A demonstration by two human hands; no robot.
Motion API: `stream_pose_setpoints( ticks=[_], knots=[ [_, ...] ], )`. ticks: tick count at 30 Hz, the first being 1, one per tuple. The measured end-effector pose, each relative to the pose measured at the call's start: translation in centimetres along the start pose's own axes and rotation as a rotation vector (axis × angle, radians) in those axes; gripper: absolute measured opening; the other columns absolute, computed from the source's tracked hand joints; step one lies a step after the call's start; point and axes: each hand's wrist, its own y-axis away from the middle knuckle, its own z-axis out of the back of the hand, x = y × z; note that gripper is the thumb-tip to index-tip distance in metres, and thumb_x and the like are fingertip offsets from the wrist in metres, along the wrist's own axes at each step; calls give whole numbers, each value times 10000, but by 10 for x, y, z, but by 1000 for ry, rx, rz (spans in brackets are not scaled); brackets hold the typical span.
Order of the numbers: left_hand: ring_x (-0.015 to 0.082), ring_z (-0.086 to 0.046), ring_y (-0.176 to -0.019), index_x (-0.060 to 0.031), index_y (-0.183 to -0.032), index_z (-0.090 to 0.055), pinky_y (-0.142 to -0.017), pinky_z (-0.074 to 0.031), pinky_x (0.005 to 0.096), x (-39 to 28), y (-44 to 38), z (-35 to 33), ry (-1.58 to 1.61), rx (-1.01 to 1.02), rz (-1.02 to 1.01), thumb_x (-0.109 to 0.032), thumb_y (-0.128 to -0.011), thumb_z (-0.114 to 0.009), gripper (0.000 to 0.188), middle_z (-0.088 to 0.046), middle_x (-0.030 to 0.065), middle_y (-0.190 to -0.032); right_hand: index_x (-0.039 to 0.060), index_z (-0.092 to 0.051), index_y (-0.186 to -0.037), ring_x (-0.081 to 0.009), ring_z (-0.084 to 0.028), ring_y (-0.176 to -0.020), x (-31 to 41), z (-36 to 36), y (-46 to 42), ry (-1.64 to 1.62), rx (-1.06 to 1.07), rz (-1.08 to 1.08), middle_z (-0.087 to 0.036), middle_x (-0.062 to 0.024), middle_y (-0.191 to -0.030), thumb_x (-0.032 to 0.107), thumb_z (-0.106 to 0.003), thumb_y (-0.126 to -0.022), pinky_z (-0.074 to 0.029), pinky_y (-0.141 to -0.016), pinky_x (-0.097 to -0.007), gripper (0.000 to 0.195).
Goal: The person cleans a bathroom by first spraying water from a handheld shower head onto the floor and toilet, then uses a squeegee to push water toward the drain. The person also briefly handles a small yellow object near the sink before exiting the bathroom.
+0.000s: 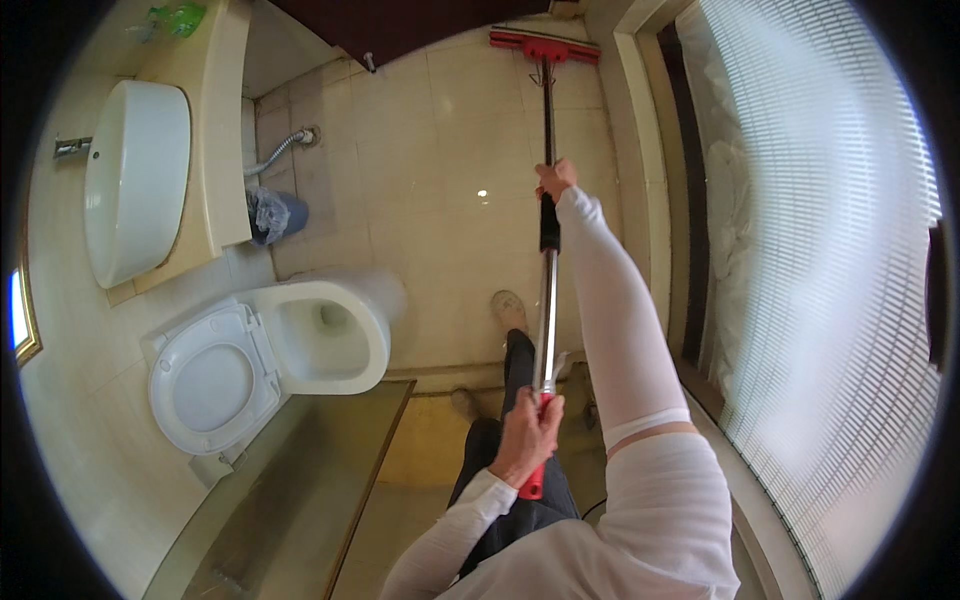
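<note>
A long-handled red-headed sponge mop [549, 285] runs away from my body across the tiled floor. My left hand [529, 435] is closed around the red grip [532, 484] at the near end of its pole. Farther up, my right hand [556, 178] grasps the pole just beyond a black sleeve [550, 225], with that arm stretched forward. The mop's wide red head [545, 48] lies on the floor at the far end, close to the right-hand wall.
A toilet [330, 337] with its lid raised stands at the left. Beyond it are a small waste bin [289, 216], a metal hose [281, 150] and a white basin [142, 180] on a counter. A glass panel [292, 480] is at lower left; a dark door [420, 22] stands ahead.
</note>
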Motion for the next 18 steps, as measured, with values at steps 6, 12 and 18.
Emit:
stream_pose_setpoints(
  ticks=[6,12,18],
  knots=[
    [327,-558,-491,-13,-872,-401,-424,-423,394,104,32,20,-250,-49,-49,-252,-826,-500,262,-533,194,-573,31,-574,-744,-263,-557,-683,-66,-20,38,538,32,239,-546,-137,-690,262,-683,-638,-440,-588,-353,277],
    [225,-471,-504,-14,-853,-423,-444,-373,331,209,162,101,-322,-71,56,-257,-820,-501,257,-479,132,-619,-7,-480,-757,-294,-560,-597,-160,-92,206,-8,-109,-115,-562,-196,-723,158,-515,-758,-443,-527,-387,169],
    [345,-530,-608,9,-799,-457,-532,-398,399,268,304,160,-412,-129,215,-243,-788,-532,264,-525,216,-662,-43,-382,-850,-418,-527,-807,-286,-158,365,36,-115,-176,-520,-293,-849,170,-530,-748,-429,-666,-453,279]
  ],
)
